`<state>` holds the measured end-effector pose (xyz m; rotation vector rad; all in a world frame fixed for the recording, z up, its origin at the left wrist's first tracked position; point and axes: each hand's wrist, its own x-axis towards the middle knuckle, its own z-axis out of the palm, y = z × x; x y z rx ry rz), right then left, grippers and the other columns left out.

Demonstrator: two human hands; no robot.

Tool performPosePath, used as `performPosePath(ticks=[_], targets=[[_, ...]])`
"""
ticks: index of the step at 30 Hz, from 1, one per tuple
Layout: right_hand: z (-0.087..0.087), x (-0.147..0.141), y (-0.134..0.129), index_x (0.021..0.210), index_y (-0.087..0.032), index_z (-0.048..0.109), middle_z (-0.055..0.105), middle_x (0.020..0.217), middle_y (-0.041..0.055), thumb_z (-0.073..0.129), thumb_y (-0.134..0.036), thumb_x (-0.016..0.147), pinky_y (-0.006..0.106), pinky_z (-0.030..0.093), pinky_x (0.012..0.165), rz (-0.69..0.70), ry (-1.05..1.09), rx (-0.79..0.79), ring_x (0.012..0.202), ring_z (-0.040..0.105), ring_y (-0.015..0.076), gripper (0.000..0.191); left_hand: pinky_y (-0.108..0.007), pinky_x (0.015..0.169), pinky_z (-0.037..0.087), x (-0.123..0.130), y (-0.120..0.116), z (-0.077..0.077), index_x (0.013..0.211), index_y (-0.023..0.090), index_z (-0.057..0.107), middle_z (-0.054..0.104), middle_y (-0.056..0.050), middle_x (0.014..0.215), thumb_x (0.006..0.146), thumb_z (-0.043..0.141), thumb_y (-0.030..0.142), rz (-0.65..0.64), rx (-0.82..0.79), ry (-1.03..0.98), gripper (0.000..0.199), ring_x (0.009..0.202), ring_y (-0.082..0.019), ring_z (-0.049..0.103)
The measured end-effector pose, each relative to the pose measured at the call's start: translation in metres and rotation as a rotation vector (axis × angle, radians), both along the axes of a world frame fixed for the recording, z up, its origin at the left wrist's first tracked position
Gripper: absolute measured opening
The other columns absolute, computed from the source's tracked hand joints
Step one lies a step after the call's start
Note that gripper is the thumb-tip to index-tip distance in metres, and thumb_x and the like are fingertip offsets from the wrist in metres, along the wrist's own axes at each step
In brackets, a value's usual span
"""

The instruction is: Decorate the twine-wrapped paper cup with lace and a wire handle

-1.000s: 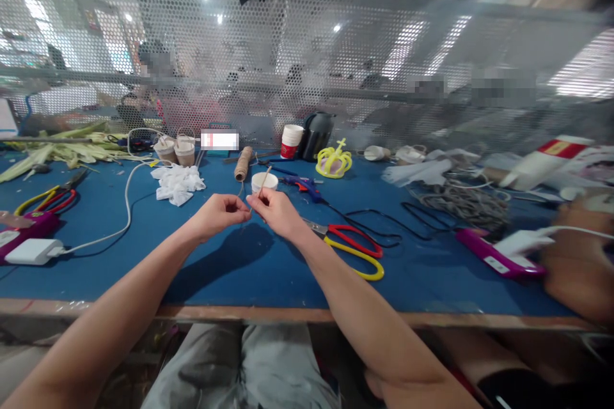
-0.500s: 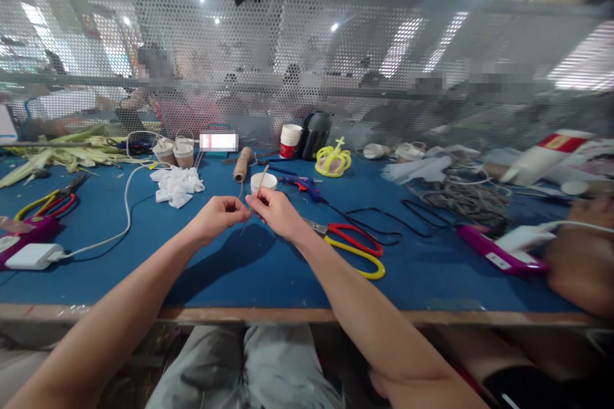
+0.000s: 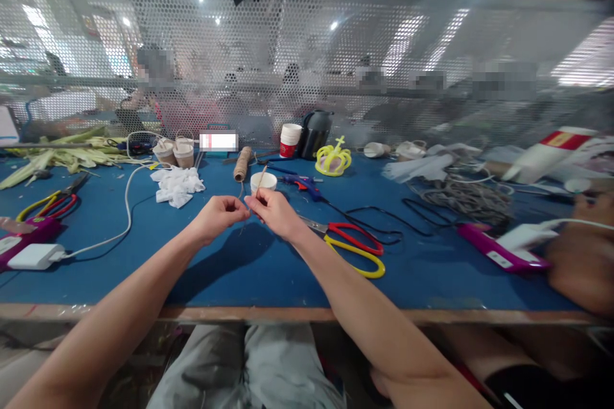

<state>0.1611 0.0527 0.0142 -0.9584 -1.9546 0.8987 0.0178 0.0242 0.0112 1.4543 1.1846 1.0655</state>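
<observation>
My left hand (image 3: 222,216) is closed in a pinch on thin brown twine (image 3: 241,189), which runs down from a twine spool (image 3: 242,163) lying just beyond. Close beside it, my right hand (image 3: 275,211) pinches a thin wooden stick (image 3: 261,177) that slants up past its fingers. The fingertips of both hands nearly meet above the blue table, and a short loose end hangs below them. Exactly how the twine lies on the stick is too small to tell. Behind the right hand stands a white paper cup (image 3: 268,181). Red-and-yellow-handled scissors (image 3: 355,248) lie by the right forearm.
A blue glue gun (image 3: 302,185) trails a black cord. Farther back are stacked cups (image 3: 290,140), a black kettle (image 3: 316,133) and a yellow crown (image 3: 332,160). White crumpled cloth (image 3: 177,186) and pale husks (image 3: 67,152) lie left. Another person's arm (image 3: 582,255) rests at right, near a purple power strip (image 3: 501,249).
Both hands keep almost the same place and grip. The right hand's fingers and the stick have shifted very slightly left.
</observation>
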Motion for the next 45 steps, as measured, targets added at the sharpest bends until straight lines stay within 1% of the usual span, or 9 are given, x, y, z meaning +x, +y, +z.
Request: performPosePath(ticks=[5,8,12,16,20,25,31,39,45], targets=[[-0.002,0.000,0.001,0.060,-0.018,0.041,0.043,0.049,-0.0052,0.048,-0.040,0.078,0.021,0.032,0.042,0.017,0.020,-0.035,0.043,0.039,0.0072,0.029,-0.021,0.042,0.018,-0.001,0.002,-0.002,0.057,0.014,0.050,0.041,0.006,0.047,0.058,0.063,0.033,-0.018,-0.008,0.006,0.023,0.042,-0.004,0.029],[-0.003,-0.001,0.001,0.062,-0.018,0.041,0.044,0.049,-0.0050,0.046,-0.038,0.080,0.020,0.035,0.042,0.029,0.040,-0.061,0.042,0.041,0.0071,0.027,-0.021,0.043,0.019,-0.002,0.003,-0.003,0.057,0.014,0.050,0.042,0.006,0.048,0.059,0.063,0.033,-0.029,-0.001,0.008,0.023,0.043,-0.004,0.030],[-0.002,-0.001,0.001,0.062,-0.018,0.041,0.044,0.049,-0.0051,0.047,-0.037,0.079,0.020,0.035,0.041,0.042,0.055,-0.086,0.041,0.040,0.0066,0.027,-0.020,0.043,0.020,-0.005,0.004,-0.003,0.057,0.014,0.049,0.041,0.006,0.049,0.061,0.062,0.033,-0.057,0.017,0.025,0.023,0.043,-0.004,0.030],[0.000,0.000,0.000,0.061,-0.017,0.041,0.044,0.048,-0.0054,0.048,-0.038,0.079,0.019,0.035,0.041,0.061,0.073,-0.112,0.041,0.040,0.0062,0.029,-0.020,0.043,0.021,-0.011,0.002,0.003,0.061,0.013,0.053,0.043,0.005,0.051,0.064,0.060,0.034,-0.122,0.035,0.073,0.022,0.045,-0.005,0.031],[0.002,0.000,-0.001,0.061,-0.017,0.041,0.044,0.049,-0.0053,0.049,-0.043,0.078,0.019,0.037,0.042,0.083,0.096,-0.133,0.042,0.041,0.0060,0.031,-0.020,0.047,0.024,-0.017,0.000,0.010,0.063,0.013,0.056,0.046,0.004,0.055,0.066,0.059,0.031,-0.174,0.085,0.127,0.019,0.049,-0.006,0.035],[0.001,0.000,0.000,0.062,-0.017,0.042,0.044,0.050,-0.0049,0.049,-0.045,0.077,0.019,0.037,0.041,0.083,0.115,-0.143,0.043,0.041,0.0061,0.032,-0.021,0.049,0.026,-0.016,-0.002,0.013,0.062,0.013,0.054,0.045,0.004,0.056,0.066,0.057,0.027,-0.153,0.159,0.185,0.015,0.051,-0.007,0.035],[0.002,0.001,-0.001,0.062,-0.017,0.042,0.043,0.050,-0.0050,0.049,-0.044,0.078,0.019,0.036,0.042,0.079,0.115,-0.136,0.043,0.041,0.0061,0.032,-0.021,0.050,0.030,-0.014,-0.004,0.015,0.062,0.014,0.053,0.048,0.003,0.056,0.066,0.054,0.026,-0.102,0.263,0.266,0.012,0.052,-0.008,0.038],[0.005,0.001,-0.003,0.062,-0.017,0.042,0.044,0.050,-0.0053,0.048,-0.038,0.079,0.020,0.036,0.043,0.085,0.101,-0.103,0.043,0.041,0.0060,0.028,-0.021,0.050,0.030,-0.014,-0.004,0.014,0.062,0.014,0.053,0.049,0.002,0.056,0.067,0.054,0.027,-0.129,0.251,0.245,0.014,0.052,-0.008,0.039],[0.004,0.002,-0.003,0.061,-0.018,0.042,0.044,0.050,-0.0055,0.049,-0.041,0.077,0.020,0.037,0.043,0.098,0.090,-0.092,0.043,0.042,0.0064,0.030,-0.019,0.048,0.029,-0.012,-0.002,0.010,0.059,0.013,0.053,0.047,0.003,0.054,0.066,0.055,0.026,-0.125,0.228,0.207,0.015,0.052,-0.007,0.038]])
